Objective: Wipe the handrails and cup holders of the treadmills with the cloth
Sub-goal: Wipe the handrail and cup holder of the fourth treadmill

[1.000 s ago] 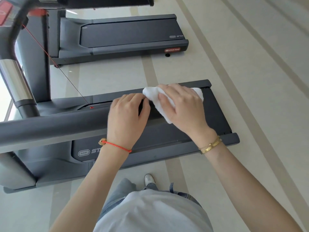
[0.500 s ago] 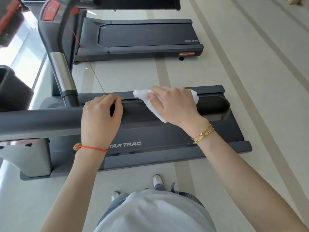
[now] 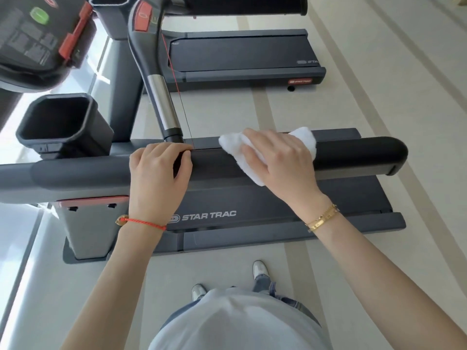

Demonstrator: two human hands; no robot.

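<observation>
A dark grey handrail (image 3: 353,154) of the near treadmill runs across the middle of the view. My right hand (image 3: 280,160) presses a white cloth (image 3: 232,145) onto the rail's top, right of centre. My left hand (image 3: 158,173) grips the same rail a little to the left, fingers curled over it. A black square cup holder (image 3: 60,122) stands at the left, behind the rail. A curved front handle with a chrome section (image 3: 163,104) and a red button rises beyond my left hand.
The treadmill's belt deck (image 3: 252,205), marked STAR TRAC, lies below the rail. The console (image 3: 32,39) with a red safety clip and cord is at the top left. A second treadmill (image 3: 240,56) stands farther back. My shoes (image 3: 260,270) are on the pale floor.
The view has shifted, bringing the cup holder, console and the rail's right end into sight. Both hands now sit farther right in the view, still on the rail, and the right hand still holds the cloth.
</observation>
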